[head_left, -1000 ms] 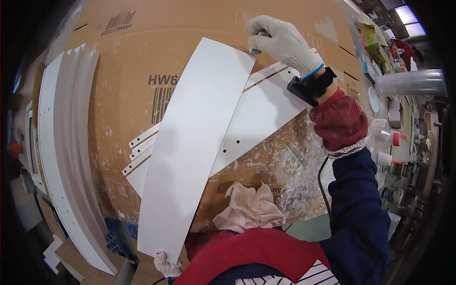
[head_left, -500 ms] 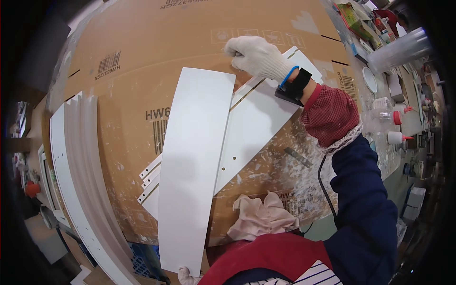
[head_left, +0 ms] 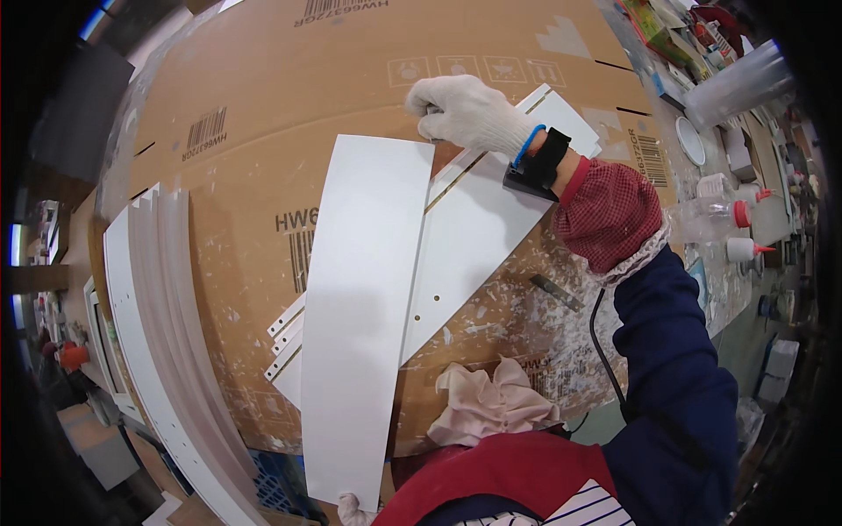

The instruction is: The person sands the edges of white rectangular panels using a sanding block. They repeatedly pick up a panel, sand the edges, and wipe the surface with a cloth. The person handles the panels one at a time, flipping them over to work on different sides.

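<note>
A long white panel (head_left: pixel 364 289) lies lengthwise in front of me, across a fanned stack of white boards (head_left: pixel 478 219) with drilled holes and grooved edges. At its near end, the fingers of my gloved left hand (head_left: pixel 353 508) wrap the corner; most of that hand is hidden. My right hand (head_left: pixel 474 112), in a white knit glove, is closed with curled fingers just beyond the panel's far right corner. Whatever those fingers hold, if anything, is hidden. A black band with a small box (head_left: pixel 539 167) sits on my right wrist.
Paint-flecked cardboard (head_left: pixel 263 167) covers the table. White strips (head_left: pixel 167 289) are stacked on the left. A crumpled cloth (head_left: pixel 495 399) and a flat metal strip (head_left: pixel 555 292) lie near me. On the right stand red-capped bottles (head_left: pixel 719 213) and a clear plastic roll (head_left: pixel 737 88).
My right hand has come slightly down and left, nearer the panel's far corner. The whole view has shifted a little; my left hand keeps its place at the near end.
</note>
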Tool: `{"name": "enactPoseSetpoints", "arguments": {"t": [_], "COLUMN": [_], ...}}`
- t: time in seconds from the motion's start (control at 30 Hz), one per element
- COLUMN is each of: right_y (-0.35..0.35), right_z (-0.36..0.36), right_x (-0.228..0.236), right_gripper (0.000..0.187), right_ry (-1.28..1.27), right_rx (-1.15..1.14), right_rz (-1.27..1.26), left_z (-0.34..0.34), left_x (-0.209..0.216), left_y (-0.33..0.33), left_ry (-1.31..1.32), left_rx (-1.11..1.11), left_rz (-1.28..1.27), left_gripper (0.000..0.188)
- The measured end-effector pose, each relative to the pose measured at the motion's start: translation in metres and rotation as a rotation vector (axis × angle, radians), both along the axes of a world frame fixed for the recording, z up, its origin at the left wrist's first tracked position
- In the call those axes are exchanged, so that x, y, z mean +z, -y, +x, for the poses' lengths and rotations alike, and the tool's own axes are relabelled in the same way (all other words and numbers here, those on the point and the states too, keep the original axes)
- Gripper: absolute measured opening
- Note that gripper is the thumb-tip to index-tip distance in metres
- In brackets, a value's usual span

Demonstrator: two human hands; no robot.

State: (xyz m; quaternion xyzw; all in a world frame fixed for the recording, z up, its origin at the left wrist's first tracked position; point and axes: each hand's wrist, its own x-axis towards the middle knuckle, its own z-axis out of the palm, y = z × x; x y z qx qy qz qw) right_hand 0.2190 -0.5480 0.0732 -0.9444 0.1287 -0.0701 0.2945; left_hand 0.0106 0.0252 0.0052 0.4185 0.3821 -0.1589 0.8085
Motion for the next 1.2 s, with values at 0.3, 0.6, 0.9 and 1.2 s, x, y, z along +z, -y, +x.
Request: {"name": "enactPoseSetpoints", "arguments": {"t": [0.3,0.6,0.9,1.2], "right_y": [-0.001,0.004,-0.004,-0.009], "right_z": [-0.004,-0.009,-0.005,0.001], "right_x": [0.007,0.003,0.007,0.009], "right_gripper": [0.018,0.021,0.018,0.015], "right_ry": [0.009,0.021,0.039,0.269], "right_rx": [0.002,-0.057,-0.042,-0.010], "right_rz": [0.104,0.025,0.079,-0.028], "left_z": [0.000,-0.005,-0.014,-0.021], "left_x": [0.003,0.001,0.003,0.015], "left_y": [0.002,0.002,0.005,0.015], "left_ry": [-0.004,-0.004,0.008,0.059], "left_rx": [0.004,0.025,0.051,0.148], "left_rz": [0.020,0.010,-0.006,-0.057], "left_gripper": [0.053,0.052,0.052,0.051]}}
